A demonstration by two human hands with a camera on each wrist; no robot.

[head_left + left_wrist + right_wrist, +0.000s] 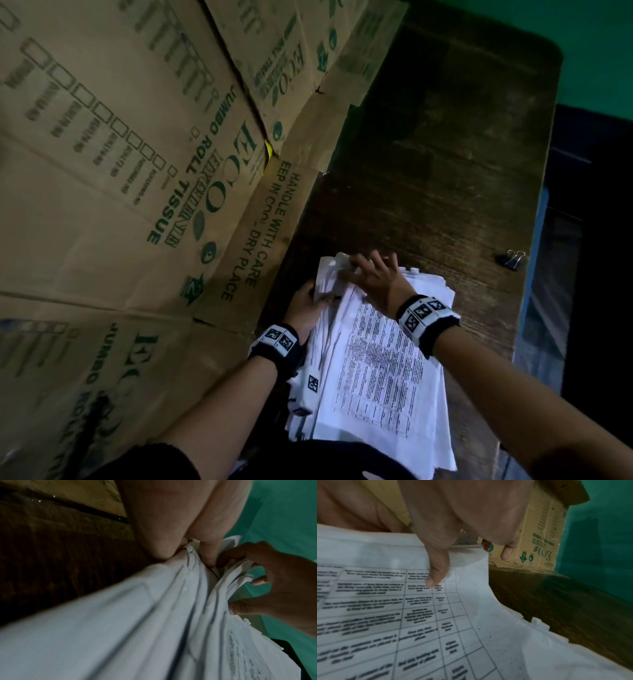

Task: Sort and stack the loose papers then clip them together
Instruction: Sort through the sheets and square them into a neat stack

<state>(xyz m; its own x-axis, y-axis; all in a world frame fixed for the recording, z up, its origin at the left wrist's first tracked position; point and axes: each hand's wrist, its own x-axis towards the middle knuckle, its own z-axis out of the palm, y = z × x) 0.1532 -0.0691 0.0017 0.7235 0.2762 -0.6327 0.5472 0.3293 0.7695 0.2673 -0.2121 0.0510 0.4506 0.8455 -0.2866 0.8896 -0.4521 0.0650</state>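
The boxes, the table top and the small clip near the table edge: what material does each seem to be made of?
The boxes look like matte brown corrugated cardboard: creased flaps, green print. The table top seems dark wood or wood-look laminate: streaky grain, slight sheen. The clip appears to be a black metal binder clip with silvery wire handles; too small to be sure.

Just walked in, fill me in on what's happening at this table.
A person is gathering a stack of loose papers on a dark wooden table. The left hand grips the stack's left edge, thumb and fingers pinching the sheets. The right hand works the far edge, fingers curled over the sheets' ends. The top sheet shows a printed table. A black binder clip lies unused near the table's right edge. Cardboard boxes stand along the left.
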